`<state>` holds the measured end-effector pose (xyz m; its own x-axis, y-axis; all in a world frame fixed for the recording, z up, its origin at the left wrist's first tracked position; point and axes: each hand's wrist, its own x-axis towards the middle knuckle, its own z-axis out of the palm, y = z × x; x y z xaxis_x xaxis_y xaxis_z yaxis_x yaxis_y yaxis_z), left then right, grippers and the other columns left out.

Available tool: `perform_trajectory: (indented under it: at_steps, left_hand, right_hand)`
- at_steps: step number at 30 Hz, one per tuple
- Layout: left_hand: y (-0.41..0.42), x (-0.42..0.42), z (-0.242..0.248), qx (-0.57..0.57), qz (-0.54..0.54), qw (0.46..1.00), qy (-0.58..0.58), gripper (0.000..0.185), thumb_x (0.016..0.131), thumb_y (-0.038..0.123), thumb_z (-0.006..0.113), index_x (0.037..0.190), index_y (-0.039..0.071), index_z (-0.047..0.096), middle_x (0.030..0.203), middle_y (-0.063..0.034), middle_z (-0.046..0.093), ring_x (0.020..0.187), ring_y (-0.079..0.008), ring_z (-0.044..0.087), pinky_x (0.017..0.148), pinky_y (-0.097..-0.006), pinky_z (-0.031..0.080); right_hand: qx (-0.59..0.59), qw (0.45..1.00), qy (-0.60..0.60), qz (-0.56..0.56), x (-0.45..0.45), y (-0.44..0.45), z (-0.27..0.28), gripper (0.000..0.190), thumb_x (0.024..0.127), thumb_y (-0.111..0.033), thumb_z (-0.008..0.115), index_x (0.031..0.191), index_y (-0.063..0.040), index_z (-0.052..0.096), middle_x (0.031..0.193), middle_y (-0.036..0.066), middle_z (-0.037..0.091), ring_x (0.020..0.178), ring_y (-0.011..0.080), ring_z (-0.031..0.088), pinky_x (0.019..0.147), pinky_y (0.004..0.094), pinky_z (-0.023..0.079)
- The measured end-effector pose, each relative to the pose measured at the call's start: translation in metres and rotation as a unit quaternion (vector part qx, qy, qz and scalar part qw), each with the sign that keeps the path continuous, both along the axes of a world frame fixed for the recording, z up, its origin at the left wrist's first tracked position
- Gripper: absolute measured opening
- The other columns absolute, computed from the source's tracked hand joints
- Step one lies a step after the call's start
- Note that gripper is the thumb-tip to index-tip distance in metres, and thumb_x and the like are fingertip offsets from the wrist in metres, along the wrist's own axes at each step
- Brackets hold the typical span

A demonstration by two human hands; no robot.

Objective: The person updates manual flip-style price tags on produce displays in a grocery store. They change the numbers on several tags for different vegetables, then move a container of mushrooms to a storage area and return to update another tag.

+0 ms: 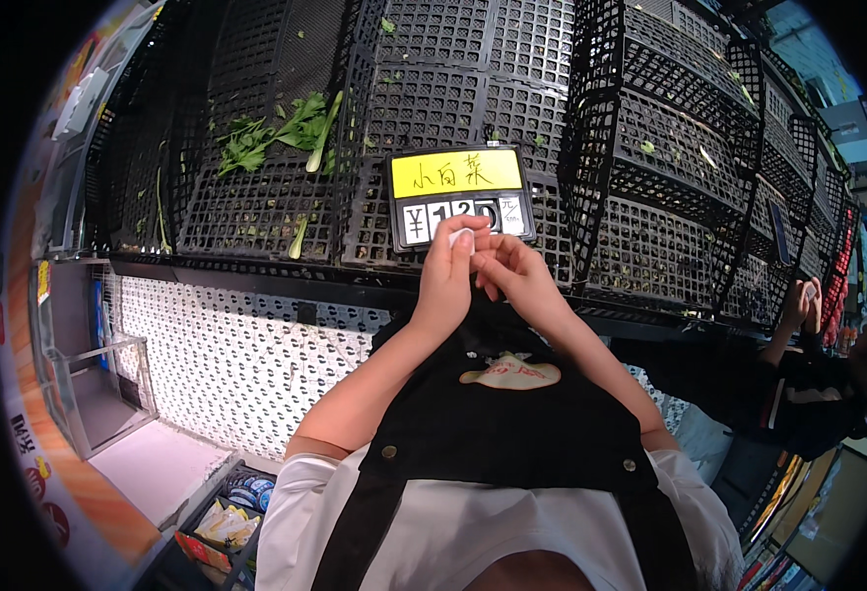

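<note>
A price sign with a yellow card, handwriting and number tiles in a black frame lies on the black plastic crates. Over its lower edge, my left hand pinches a small white piece between thumb and fingers. My right hand meets it from the right, fingers curled close to the white piece; whether they grip anything is not clear. Leafy green stalks lie in the crate left of the sign, with a short pale-green stalk nearer the front edge.
Ventilated black crates with leaf scraps line the sloping display. A clear acrylic box stands at the left, above a bin of packaged goods. Another person's hands hold something small at the far right. The patterned white floor shows below the display.
</note>
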<state>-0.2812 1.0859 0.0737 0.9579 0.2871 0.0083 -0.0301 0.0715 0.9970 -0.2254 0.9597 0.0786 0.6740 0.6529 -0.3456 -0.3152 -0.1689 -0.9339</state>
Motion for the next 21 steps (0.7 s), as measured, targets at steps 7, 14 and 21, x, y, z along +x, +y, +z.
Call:
perform_trajectory:
  at_steps: [7, 14, 21]
  left_hand:
    - [0.01, 0.006, -0.006, -0.111, -0.009, 0.99, 0.088, 0.039, 0.101, 0.021, 0.042, 0.136, 0.006, 0.035, 0.105, -0.01, 0.056, 0.085, -0.0117, 0.053, 0.081, -0.0265, 0.044]
    - [0.077, 0.024, -0.036, 0.333, 0.134, 0.931, 0.06, 0.039, 0.094, 0.018, 0.052, 0.13, 0.004, 0.047, 0.135, -0.0181, 0.041, 0.127, -0.0342, 0.039, 0.106, -0.0401, 0.033]
    - [0.098, 0.012, -0.077, 0.367, 0.099, 0.916, 0.128, 0.043, 0.089, 0.011, 0.057, 0.13, 0.001, 0.048, 0.128, -0.0176, 0.048, 0.104, -0.0283, 0.056, 0.087, -0.0344, 0.048]
  right_hand:
    - [-0.021, 0.997, 0.07, 0.016, 0.002, -0.002, 0.001, 0.022, 0.095, -0.017, 0.056, 0.09, 0.002, 0.064, 0.071, 0.003, 0.062, 0.057, 0.0076, 0.056, 0.052, 0.0212, 0.046]
    - [-0.062, 0.968, 0.235, -0.066, 0.057, -0.019, -0.024, 0.014, 0.09, -0.008, 0.061, 0.09, 0.007, 0.064, 0.077, 0.012, 0.066, 0.058, 0.0122, 0.061, 0.053, 0.024, 0.052]
    - [-0.088, 0.951, 0.282, -0.09, 0.085, -0.004, -0.024, 0.014, 0.089, -0.001, 0.058, 0.094, 0.012, 0.06, 0.08, 0.016, 0.066, 0.062, 0.0158, 0.064, 0.058, 0.0258, 0.057]
